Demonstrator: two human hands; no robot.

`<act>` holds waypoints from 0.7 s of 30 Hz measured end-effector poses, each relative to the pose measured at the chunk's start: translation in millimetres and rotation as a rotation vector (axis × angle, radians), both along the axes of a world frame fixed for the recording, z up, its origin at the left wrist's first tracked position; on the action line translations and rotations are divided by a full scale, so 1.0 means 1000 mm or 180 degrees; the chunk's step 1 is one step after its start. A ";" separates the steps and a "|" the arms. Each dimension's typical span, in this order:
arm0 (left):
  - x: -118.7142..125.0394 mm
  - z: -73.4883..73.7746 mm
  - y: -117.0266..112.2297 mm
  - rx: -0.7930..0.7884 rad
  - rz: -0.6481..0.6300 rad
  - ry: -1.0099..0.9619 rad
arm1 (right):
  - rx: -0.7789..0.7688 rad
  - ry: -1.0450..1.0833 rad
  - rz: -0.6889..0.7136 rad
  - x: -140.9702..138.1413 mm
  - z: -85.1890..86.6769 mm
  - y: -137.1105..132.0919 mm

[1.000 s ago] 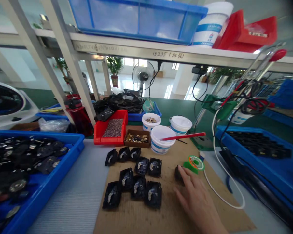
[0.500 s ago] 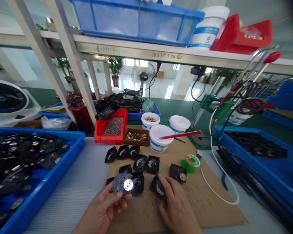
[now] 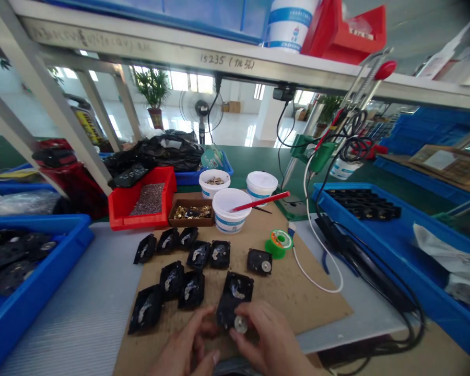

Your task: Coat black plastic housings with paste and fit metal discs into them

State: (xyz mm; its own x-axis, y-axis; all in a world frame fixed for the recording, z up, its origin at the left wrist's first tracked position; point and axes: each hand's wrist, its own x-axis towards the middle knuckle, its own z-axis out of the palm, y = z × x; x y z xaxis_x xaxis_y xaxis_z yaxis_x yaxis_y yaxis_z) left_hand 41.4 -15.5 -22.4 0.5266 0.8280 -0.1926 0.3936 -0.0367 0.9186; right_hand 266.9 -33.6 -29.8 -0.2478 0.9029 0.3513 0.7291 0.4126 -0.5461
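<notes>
My right hand (image 3: 264,334) pinches a flat black plastic part (image 3: 226,309) with a round metal disc on it, near the front of the cardboard sheet. Just beyond that part, and partly covered by it, lies a black housing (image 3: 238,284) with a whitish patch. My left hand (image 3: 194,339) is close by on the left, thumb apart from the half-curled fingers, with nothing seen between them. Its fingertips come near the part's left edge; whether they touch cannot be made out. More black housings (image 3: 171,280) lie in loose rows to the left and behind.
On the cardboard (image 3: 293,308) stand a green solder spool (image 3: 279,243), another disc-bearing black part (image 3: 259,261), a white tub (image 3: 231,211) with a red stick, and a box of brass pieces (image 3: 190,213). Blue trays flank it left (image 3: 72,243) and right (image 3: 337,194). A cable (image 3: 339,277) curves rightward.
The disc-bearing part was in my left hand and is now in my right. My right hand has let go of a housing, which lies on the cardboard. The view has turned right.
</notes>
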 end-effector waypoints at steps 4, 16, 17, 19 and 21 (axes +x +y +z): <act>0.013 0.025 0.027 0.1895 -0.0349 0.1647 | 0.0156 -0.0351 -0.0340 0.016 -0.003 0.016; 0.066 0.036 0.075 0.2361 -0.0842 0.2264 | -0.0217 -0.0864 -0.0237 0.014 0.011 0.029; 0.066 0.036 0.075 0.2352 -0.0842 0.2264 | -0.0272 -0.0902 -0.0231 0.015 0.013 0.031; 0.065 0.037 0.074 0.2337 -0.0839 0.2266 | -0.0373 -0.0979 -0.0186 0.017 0.018 0.034; 0.066 0.038 0.074 0.2326 -0.0841 0.2265 | -0.0457 -0.1049 -0.0095 0.020 0.023 0.037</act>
State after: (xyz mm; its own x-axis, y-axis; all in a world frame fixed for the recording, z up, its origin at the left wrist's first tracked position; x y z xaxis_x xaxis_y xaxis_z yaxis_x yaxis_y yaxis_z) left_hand 106.9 58.2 15.1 0.6688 0.7429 -0.0283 0.7321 -0.6516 0.1988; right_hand 286.8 3.0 -6.9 -0.2994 0.9458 0.1259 0.8862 0.3245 -0.3307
